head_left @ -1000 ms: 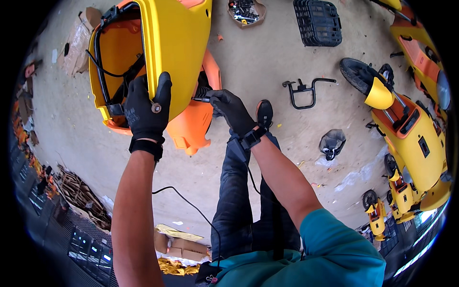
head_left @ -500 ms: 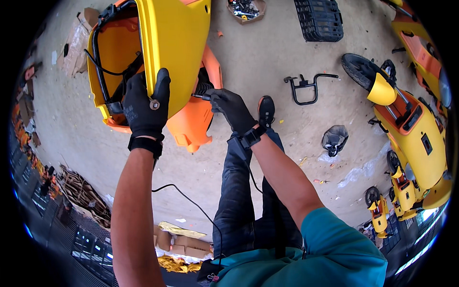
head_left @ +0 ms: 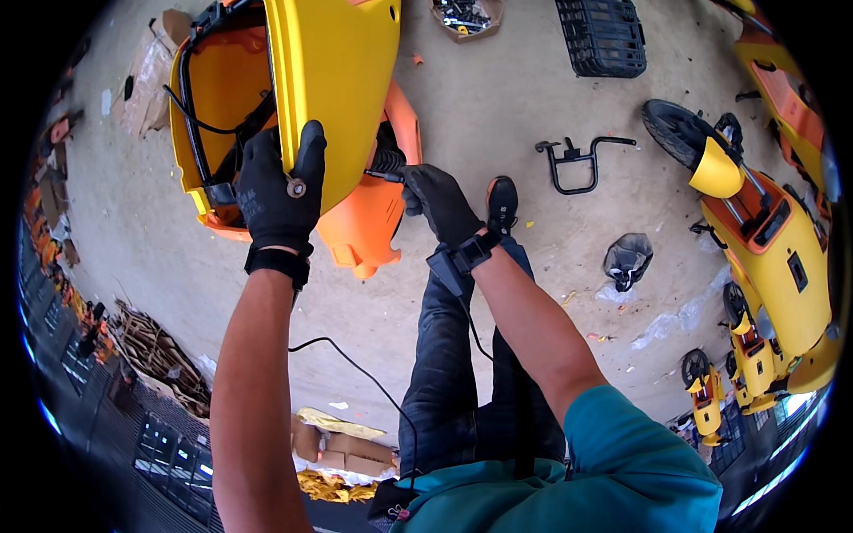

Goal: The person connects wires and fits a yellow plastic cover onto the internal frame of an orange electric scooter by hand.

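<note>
A yellow body panel (head_left: pixel 342 107) of a motorbike-like vehicle fills the upper left, with an orange panel (head_left: pixel 364 226) under its right side. My left hand (head_left: pixel 277 191), in a black glove, is closed over the panel's lower rim, thumb on the outer face. A small round metal washer-like piece (head_left: pixel 296 187) shows by the base of that thumb; whether it is held is unclear. My gloved right hand (head_left: pixel 435 200) pinches a thin dark rod-shaped tool (head_left: pixel 382 176), which points left toward the yellow panel beside a black coil spring (head_left: pixel 388 158). Its tip is hard to make out.
On the concrete floor lie a bent black metal bracket (head_left: pixel 573 164), a black plastic crate (head_left: pixel 602 40), a box of small hardware (head_left: pixel 466 16) and a black bag (head_left: pixel 627 259). Yellow motorbikes (head_left: pixel 773 258) stand at the right. A black cable (head_left: pixel 360 369) hangs between my arms.
The whole scene sits slightly farther right in view, as from a small head movement. Both hands keep their holds, and the rod-shaped tool stays beside the coil spring.
</note>
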Demonstrator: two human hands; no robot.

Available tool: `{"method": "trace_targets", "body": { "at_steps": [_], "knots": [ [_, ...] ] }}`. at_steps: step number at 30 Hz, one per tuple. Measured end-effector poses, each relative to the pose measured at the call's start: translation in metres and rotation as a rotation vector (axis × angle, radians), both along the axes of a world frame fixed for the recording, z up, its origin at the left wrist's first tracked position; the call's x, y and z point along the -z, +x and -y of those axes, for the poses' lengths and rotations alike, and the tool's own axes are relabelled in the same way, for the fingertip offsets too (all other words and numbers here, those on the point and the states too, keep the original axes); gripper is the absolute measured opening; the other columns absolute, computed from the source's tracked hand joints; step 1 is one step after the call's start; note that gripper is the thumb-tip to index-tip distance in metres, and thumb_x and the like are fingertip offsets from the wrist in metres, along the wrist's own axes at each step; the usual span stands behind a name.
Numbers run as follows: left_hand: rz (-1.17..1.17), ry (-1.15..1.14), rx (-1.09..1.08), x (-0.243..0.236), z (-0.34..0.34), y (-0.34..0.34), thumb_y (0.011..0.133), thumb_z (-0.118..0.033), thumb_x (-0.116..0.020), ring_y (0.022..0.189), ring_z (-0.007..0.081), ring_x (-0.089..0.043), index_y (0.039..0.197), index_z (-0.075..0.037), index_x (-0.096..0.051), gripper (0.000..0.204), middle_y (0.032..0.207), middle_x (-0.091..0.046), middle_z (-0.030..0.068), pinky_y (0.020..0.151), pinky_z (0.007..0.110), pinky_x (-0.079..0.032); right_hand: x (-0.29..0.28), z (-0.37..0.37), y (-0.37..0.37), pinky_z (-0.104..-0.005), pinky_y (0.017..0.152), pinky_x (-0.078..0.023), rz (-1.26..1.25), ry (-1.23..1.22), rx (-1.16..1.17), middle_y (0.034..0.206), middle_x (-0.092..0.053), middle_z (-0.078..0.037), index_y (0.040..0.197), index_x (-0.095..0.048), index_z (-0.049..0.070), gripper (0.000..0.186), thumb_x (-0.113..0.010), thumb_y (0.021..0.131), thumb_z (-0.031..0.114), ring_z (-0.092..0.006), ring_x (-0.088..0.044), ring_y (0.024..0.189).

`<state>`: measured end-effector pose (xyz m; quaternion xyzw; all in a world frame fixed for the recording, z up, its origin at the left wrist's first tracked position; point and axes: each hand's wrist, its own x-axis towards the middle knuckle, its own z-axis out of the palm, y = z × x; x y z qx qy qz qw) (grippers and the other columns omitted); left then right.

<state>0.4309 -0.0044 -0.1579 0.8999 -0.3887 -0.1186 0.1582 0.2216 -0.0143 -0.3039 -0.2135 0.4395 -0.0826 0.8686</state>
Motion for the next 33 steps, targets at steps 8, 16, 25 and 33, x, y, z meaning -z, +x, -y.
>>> {"method": "trace_targets", "body": {
  "at_steps": [8,16,25,33],
  "knots": [
    [0.016,-0.001,0.02,0.001,-0.001,0.0,0.084,-0.043,-0.071,0.074,0.0325,-0.061,0.089,0.0,-0.059,0.044,0.082,-0.06,0.0158,0.069,0.04,-0.048,-0.02,0.008,-0.004,-0.0285,0.068,-0.056,-0.043,0.149,0.005,0.08,-0.064,-0.008,0.106,-0.062,-0.002,0.03,-0.053,0.099,0.026,-0.0141,-0.062,0.065],
    [0.04,0.018,0.027,0.0,0.0,0.0,0.084,-0.043,-0.071,0.075,0.0335,-0.062,0.09,0.0,-0.059,0.045,0.082,-0.059,0.0157,0.07,0.041,-0.049,-0.006,0.006,0.0,-0.0276,0.068,-0.055,0.042,0.014,0.042,0.084,-0.064,-0.008,0.103,-0.061,-0.003,0.023,-0.055,0.098,0.018,-0.013,-0.063,0.072],
    [-0.008,0.024,-0.008,-0.001,0.0,-0.001,0.085,-0.046,-0.07,0.075,0.0336,-0.062,0.091,0.0,-0.059,0.048,0.084,-0.059,0.0162,0.07,0.041,-0.049,-0.021,0.014,-0.002,-0.0278,0.068,-0.054,-0.029,0.107,0.006,0.081,-0.063,-0.004,0.108,-0.06,0.002,0.032,-0.057,0.098,0.032,-0.0113,-0.061,0.07],
    [-0.006,0.031,0.009,-0.001,0.0,0.0,0.085,-0.047,-0.07,0.076,0.0336,-0.061,0.093,0.0,-0.059,0.049,0.085,-0.059,0.0164,0.071,0.04,-0.048,-0.014,0.01,0.0,-0.026,0.06,-0.051,-0.124,-0.035,-0.053,0.073,-0.061,-0.005,0.099,-0.063,0.001,0.028,-0.053,0.1,0.026,-0.0118,-0.057,0.06]
  ]
}}
